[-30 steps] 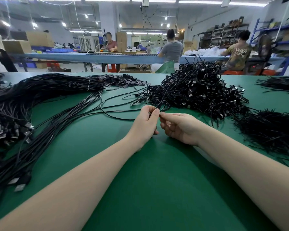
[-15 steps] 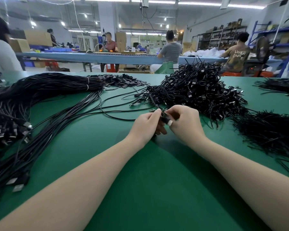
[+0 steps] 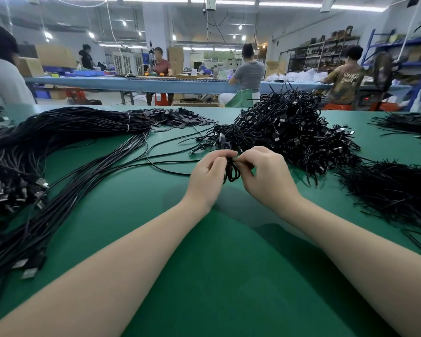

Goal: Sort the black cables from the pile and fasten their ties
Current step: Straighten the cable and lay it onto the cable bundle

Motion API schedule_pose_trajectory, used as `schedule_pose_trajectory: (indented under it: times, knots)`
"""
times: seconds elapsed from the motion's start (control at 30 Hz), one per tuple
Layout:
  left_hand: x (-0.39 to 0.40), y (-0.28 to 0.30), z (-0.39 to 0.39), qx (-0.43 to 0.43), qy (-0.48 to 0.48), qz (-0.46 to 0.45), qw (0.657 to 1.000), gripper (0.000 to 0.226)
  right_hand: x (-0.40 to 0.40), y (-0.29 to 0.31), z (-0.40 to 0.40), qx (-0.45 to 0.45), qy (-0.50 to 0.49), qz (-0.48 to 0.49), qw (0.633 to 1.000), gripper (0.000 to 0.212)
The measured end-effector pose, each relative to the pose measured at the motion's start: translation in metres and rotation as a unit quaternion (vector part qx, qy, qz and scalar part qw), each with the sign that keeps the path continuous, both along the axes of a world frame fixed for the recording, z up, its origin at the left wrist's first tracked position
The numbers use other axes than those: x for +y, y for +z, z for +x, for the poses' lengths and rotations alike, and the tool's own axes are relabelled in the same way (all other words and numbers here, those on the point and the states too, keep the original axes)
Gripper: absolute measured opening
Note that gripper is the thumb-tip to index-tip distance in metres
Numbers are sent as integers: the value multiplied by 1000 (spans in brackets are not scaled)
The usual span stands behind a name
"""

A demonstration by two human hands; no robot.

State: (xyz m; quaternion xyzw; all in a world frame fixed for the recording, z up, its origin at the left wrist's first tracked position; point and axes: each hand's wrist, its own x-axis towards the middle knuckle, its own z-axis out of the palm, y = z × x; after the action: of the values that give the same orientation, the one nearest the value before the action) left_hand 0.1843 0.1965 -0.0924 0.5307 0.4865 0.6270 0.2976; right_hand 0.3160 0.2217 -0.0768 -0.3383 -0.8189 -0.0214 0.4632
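— While you've got both mitts mid-table, what's pinched?
— Your left hand (image 3: 208,176) and right hand (image 3: 265,175) fingers curl round one small coiled black cable (image 3: 231,170), just before the tangled black cable pile (image 3: 289,135) on the green table (image 3: 204,263).

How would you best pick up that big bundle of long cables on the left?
Grip the bundle around its banded stretch, beside the white ties, coming from above. There the strands are bound tight; toward the near end they fan out loose across the mat.
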Motion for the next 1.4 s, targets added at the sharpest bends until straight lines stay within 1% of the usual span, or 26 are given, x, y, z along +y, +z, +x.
schedule_pose_trajectory:
  times: [0.03, 0.1, 0.13, 0.2, 0.27, 0.33, 0.37, 0.43, 0.5, 0.6, 0.77, 0.8, 0.87, 0.97, 1.1, 1.17, 1.2, 1.23, 1.27, 1.3, 1.33, 1.37, 1.4]
  knots:
    - [1, 1, -1, -15, -11, -18, 1000, 36, 0, 1, 1, -10, 1, 10, 1000, 11]
    - [1, 3, -2, -64, -67, -64, 994, 38, 0, 2, 3, -25, -11, 41, 999, 10]
    - [0, 3, -3, -74, -96, -83, 989, 38, 1, 2, 5, -28, -19, 59, 998, 9]
    - [1, 0, -6, -50, -123, -82, 988, 33, 1, 0, 8, -19, -27, 72, 997, 8]
    - [2, -4, -9, 5, -98, -42, 994, 32, 2, -2, 9, 9, -18, 51, 999, 9]
    - [2, -6, -10, 49, -35, -1, 998, 28, 2, -4, 7, 26, -1, 36, 999, 8]
    - [3, -6, -10, 49, -18, 15, 999, 23, 2, -4, 6, 32, 3, 36, 999, 8]
    - [3, -7, -8, 30, -11, 17, 999, 10, 2, -5, 1, 51, -9, 30, 998, 8]
    - [3, -7, -6, 31, 5, 6, 999, 6, 2, -7, -2, 71, -25, -11, 997, 11]
    - [5, -7, -7, 32, 35, 8, 999, 11, 1, -8, -6, 105, -28, -95, 989, 12]
    - [3, -6, -6, 62, 75, 33, 995, 19, 1, -3, -8, 177, -13, -218, 960, 9]
    - [3, -6, -6, 69, 82, 35, 994, 19, 2, -2, -8, 182, -10, -235, 955, 8]
    - [2, -5, -6, 77, 83, 35, 993, 17, 3, 1, -6, 176, -10, -240, 955, 7]
    - [0, -5, -5, 68, 74, 24, 995, 13, 4, 0, -6, 151, -4, -220, 964, 6]
    - [-1, -4, -6, 48, 58, 9, 997, 10, 6, -1, -6, 119, 7, -199, 973, 11]
    - [-3, -3, -5, 18, 26, -12, 999, 5, 4, -2, -3, 85, -13, -140, 986, 12]
    - [-3, -1, -5, -16, 4, -34, 999, 9, 2, -2, -2, 56, -22, -94, 994, 12]
    - [-2, 0, -6, -64, -21, -62, 996, 21, 0, -2, 0, 25, -25, -42, 998, 11]
    - [-2, 3, -8, -116, -48, -92, 988, 31, -2, -2, 1, -6, -26, 13, 1000, 11]
    - [-2, 5, -10, -159, -72, -115, 978, 33, -3, -1, 2, -36, -27, 63, 997, 9]
    - [-2, 7, -13, -184, -91, -128, 970, 31, -3, -1, 1, -60, -31, 103, 992, 9]
    - [-2, 8, -14, -192, -104, -134, 967, 28, -3, -1, 1, -70, -35, 128, 989, 8]
    - [-2, 9, -14, -185, -112, -135, 967, 27, -3, -2, 0, -67, -38, 133, 988, 8]
